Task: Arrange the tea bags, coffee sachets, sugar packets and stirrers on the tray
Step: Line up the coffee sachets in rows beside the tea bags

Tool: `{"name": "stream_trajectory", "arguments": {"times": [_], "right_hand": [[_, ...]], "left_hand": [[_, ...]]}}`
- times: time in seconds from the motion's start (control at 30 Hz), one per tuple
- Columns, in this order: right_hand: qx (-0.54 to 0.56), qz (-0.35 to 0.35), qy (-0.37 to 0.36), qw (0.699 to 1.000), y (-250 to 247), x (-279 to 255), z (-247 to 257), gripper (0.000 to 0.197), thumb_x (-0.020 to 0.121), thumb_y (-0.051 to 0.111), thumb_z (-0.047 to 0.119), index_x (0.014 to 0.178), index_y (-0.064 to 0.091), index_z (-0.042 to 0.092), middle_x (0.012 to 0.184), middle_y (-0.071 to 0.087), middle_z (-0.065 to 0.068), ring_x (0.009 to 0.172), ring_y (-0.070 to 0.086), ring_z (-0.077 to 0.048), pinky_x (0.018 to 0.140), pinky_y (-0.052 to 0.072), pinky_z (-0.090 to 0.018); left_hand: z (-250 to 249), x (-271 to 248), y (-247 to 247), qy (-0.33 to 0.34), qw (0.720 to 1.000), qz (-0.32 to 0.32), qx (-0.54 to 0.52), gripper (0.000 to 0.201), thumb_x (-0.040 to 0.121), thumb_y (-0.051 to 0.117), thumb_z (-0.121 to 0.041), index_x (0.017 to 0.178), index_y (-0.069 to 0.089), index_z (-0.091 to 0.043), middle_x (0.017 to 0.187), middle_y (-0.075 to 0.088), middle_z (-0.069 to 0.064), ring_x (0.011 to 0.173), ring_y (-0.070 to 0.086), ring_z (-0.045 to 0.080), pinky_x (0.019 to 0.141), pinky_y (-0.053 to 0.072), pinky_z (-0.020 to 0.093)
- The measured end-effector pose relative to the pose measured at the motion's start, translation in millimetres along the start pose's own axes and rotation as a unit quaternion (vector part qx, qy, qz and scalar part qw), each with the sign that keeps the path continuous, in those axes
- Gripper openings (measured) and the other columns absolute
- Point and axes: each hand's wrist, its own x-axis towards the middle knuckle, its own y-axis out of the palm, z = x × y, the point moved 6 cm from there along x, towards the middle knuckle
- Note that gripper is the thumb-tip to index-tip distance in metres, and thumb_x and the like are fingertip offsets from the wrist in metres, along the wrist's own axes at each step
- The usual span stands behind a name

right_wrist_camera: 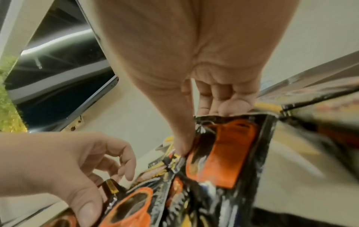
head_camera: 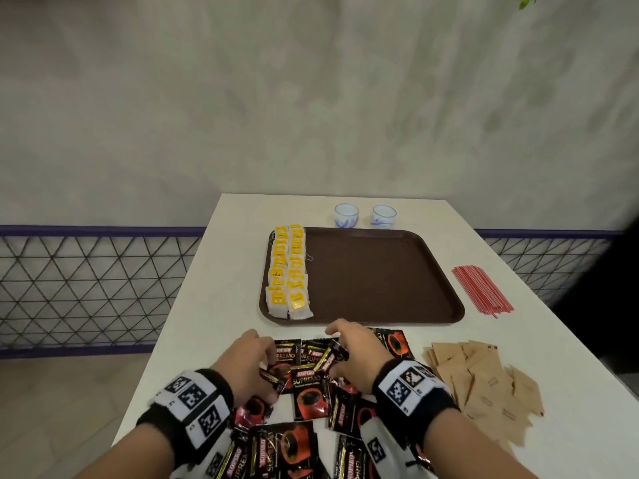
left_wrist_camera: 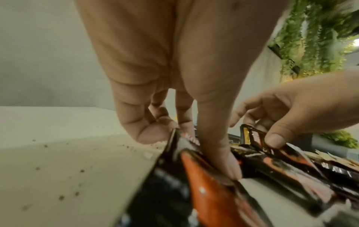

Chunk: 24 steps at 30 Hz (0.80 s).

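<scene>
A brown tray [head_camera: 380, 278] lies mid-table with yellow-tagged tea bags [head_camera: 288, 271] in two columns along its left side. In front of it is a loose pile of black-and-red coffee sachets [head_camera: 309, 392], and both hands are in that pile. My left hand [head_camera: 256, 357] pinches one sachet [left_wrist_camera: 204, 192] between thumb and fingers. My right hand [head_camera: 352, 354] holds another sachet [right_wrist_camera: 223, 153] by its top edge, thumb on one face and fingers behind. Brown sugar packets [head_camera: 484, 382] lie scattered at the right. Red stirrers [head_camera: 482, 288] lie right of the tray.
Two small white-and-blue cups [head_camera: 346, 216] [head_camera: 383, 216] stand behind the tray. The white table [head_camera: 570, 340] ends close to my left wrist. A mesh railing [head_camera: 86, 288] runs beyond that edge, and a pale wall is behind.
</scene>
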Motion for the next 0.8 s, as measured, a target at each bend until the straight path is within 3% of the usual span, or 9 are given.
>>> {"name": "stream_trajectory", "arguments": {"times": [0.1, 0.17, 0.23, 0.3, 0.4, 0.47, 0.57, 0.73, 0.8], "right_hand": [[0.062, -0.053, -0.011, 0.997, -10.2, -1.0, -2.8, 0.039, 0.086, 0.069, 0.011, 0.114, 0.055, 0.033, 0.107, 0.051, 0.007, 0.092, 0.049, -0.008, 0.082, 0.045, -0.019], [0.127, -0.092, -0.023, 0.987, -20.1, -2.9, -6.4, 0.034, 0.084, 0.07, 0.008, 0.102, 0.058, 0.034, 0.093, 0.052, 0.009, 0.079, 0.049, -0.004, 0.073, 0.045, -0.014], [0.216, -0.127, -0.033, 0.968, -32.1, -7.7, -10.2, 0.033, 0.081, 0.072, 0.005, 0.1, 0.061, 0.029, 0.081, 0.054, 0.008, 0.07, 0.052, -0.005, 0.066, 0.045, -0.014], [0.304, -0.144, -0.049, 0.941, -41.1, -15.2, -12.9, 0.035, 0.08, 0.073, 0.003, 0.104, 0.061, 0.026, 0.069, 0.054, 0.009, 0.065, 0.057, -0.003, 0.066, 0.047, -0.017], [0.389, -0.142, -0.074, 0.907, -46.5, -28.1, -10.0, 0.038, 0.081, 0.072, 0.003, 0.109, 0.059, 0.025, 0.056, 0.053, 0.012, 0.061, 0.056, -0.002, 0.067, 0.045, -0.019], [0.435, -0.128, -0.092, 0.887, -46.5, -37.9, -1.8, 0.038, 0.082, 0.07, -0.001, 0.109, 0.058, 0.023, 0.061, 0.06, 0.008, 0.065, 0.061, -0.007, 0.066, 0.048, -0.02], [0.47, -0.088, -0.115, 0.871, -41.6, -48.7, 9.3, 0.032, 0.086, 0.064, -0.004, 0.111, 0.056, 0.015, 0.087, 0.073, -0.013, 0.081, 0.069, -0.023, 0.073, 0.054, -0.034], [0.456, -0.085, -0.107, 0.88, -36.8, -54.2, 12.7, 0.017, 0.093, 0.06, 0.011, 0.109, 0.056, 0.011, 0.088, 0.072, -0.019, 0.074, 0.067, -0.02, 0.07, 0.052, -0.035], [0.448, -0.095, -0.101, 0.883, -36.1, -54.8, 10.8, 0.018, 0.091, 0.061, 0.022, 0.107, 0.058, 0.016, 0.092, 0.071, -0.022, 0.078, 0.067, -0.022, 0.076, 0.053, -0.043]], "left_hand": [[10.5, -1.7, -12.8, -0.021, 0.998, -0.032, -0.041, 0.032, 0.063, 0.084, -0.02, 0.076, 0.057, -0.03, 0.096, 0.05, -0.007, 0.086, 0.051, 0.012, 0.066, 0.038, 0.018], [18.0, -4.4, -23.2, -0.032, 0.993, -0.05, -0.104, 0.022, 0.065, 0.083, -0.015, 0.073, 0.066, -0.025, 0.088, 0.062, -0.006, 0.076, 0.062, 0.014, 0.057, 0.043, 0.014], [21.3, -10.1, -42.5, -0.019, 0.981, -0.106, -0.161, 0.017, 0.068, 0.082, -0.014, 0.072, 0.07, -0.025, 0.081, 0.067, -0.007, 0.074, 0.063, 0.01, 0.058, 0.044, 0.012], [18.3, -17.0, -63.6, 0.013, 0.949, -0.169, -0.265, 0.016, 0.068, 0.082, -0.014, 0.071, 0.069, -0.024, 0.076, 0.071, -0.004, 0.076, 0.066, 0.012, 0.068, 0.048, 0.019], [-12.4, -27.8, -76.5, 0.087, 0.878, -0.138, -0.451, 0.021, 0.063, 0.084, -0.017, 0.074, 0.067, -0.013, 0.076, 0.073, 0.004, 0.069, 0.067, 0.015, 0.067, 0.051, 0.026], [-37.3, -30.4, -78.0, 0.134, 0.865, -0.114, -0.47, 0.027, 0.06, 0.084, -0.024, 0.076, 0.065, -0.014, 0.075, 0.069, 0.002, 0.069, 0.064, 0.011, 0.066, 0.048, 0.02], [-64.1, -26.3, -81.4, 0.184, 0.883, -0.132, -0.41, 0.033, 0.057, 0.081, -0.04, 0.076, 0.065, -0.018, 0.078, 0.066, -0.001, 0.076, 0.061, 0.008, 0.072, 0.046, 0.021], [-82.4, -21.7, -87.6, 0.195, 0.91, -0.183, -0.318, 0.021, 0.069, 0.081, -0.023, 0.071, 0.06, -0.019, 0.073, 0.063, -0.001, 0.072, 0.058, 0.011, 0.075, 0.05, 0.032], [-83.3, -20.4, -88.9, 0.2, 0.91, -0.182, -0.315, 0.021, 0.07, 0.081, -0.02, 0.071, 0.059, -0.019, 0.074, 0.062, -0.001, 0.074, 0.06, 0.013, 0.081, 0.052, 0.035]]}}
